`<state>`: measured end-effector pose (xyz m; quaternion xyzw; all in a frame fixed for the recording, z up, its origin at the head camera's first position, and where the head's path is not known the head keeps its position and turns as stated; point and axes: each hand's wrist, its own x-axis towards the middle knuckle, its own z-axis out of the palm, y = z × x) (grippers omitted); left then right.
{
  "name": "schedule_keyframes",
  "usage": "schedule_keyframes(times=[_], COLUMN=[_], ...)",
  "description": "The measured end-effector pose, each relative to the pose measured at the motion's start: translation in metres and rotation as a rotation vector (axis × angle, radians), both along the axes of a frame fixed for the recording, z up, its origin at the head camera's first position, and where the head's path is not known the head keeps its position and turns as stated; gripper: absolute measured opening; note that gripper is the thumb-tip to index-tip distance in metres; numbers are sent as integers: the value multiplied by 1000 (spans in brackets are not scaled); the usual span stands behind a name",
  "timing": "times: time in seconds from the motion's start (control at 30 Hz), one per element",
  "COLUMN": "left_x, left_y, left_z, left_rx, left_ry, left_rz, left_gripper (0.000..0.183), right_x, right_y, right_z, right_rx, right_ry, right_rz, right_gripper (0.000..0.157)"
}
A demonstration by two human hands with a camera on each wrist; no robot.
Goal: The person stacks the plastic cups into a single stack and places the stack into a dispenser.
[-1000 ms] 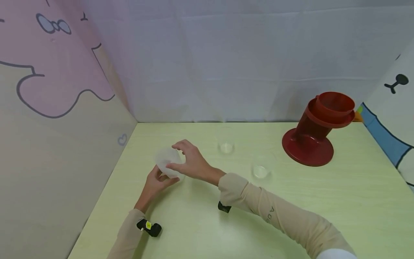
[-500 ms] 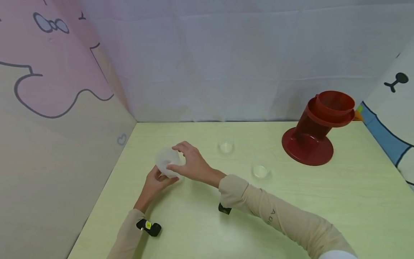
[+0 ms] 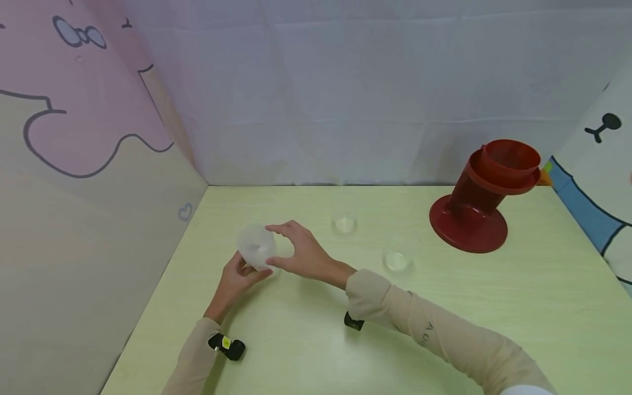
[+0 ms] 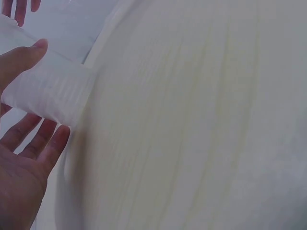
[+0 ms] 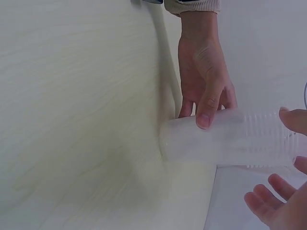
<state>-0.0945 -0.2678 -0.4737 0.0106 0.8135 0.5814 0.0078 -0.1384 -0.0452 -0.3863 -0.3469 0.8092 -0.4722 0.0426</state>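
A stack of translucent plastic cups (image 3: 257, 247) with ribbed rims stands out at the left of the head view. My left hand (image 3: 236, 285) grips its lower part; in the left wrist view the thumb lies across the cups' side, with the fingers underneath. The thumb and forefinger of my right hand (image 3: 308, 255) curl round the rim end of the stack, one on each side. In the right wrist view, the other right-hand fingers (image 5: 273, 196) are spread away from the cups. Contact at the clear rims is hard to make out.
Two clear cups, a far one (image 3: 344, 224) and a nearer one (image 3: 397, 260), stand apart on the pale table (image 3: 306, 351). At the back right is a red stand (image 3: 469, 222) bearing a red cup-like ring (image 3: 511, 159). A white cloth wall closes the back.
My right hand has shifted slightly right and down. Its thumb no longer covers the middle of the stack's end. The left hand and the stack stay almost still.
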Motion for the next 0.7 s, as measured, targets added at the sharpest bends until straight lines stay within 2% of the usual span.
schedule_keyframes(times=[0.23,0.4,0.7], left_x=[0,-1,-1], left_y=[0,1,0], left_z=[0,-1,-1], left_rx=[-10,-18,-10], left_ry=[20,12,-5], left_rz=[-8,-18,6], left_gripper=[77,76,76], right_x=[3,4,13], right_y=[7,17,34], right_z=[-6,-13,-21], right_rx=[-22,-46,-116], right_ry=[-16,-13,-14], right_rz=[20,-7,-18], right_gripper=[66,66,62])
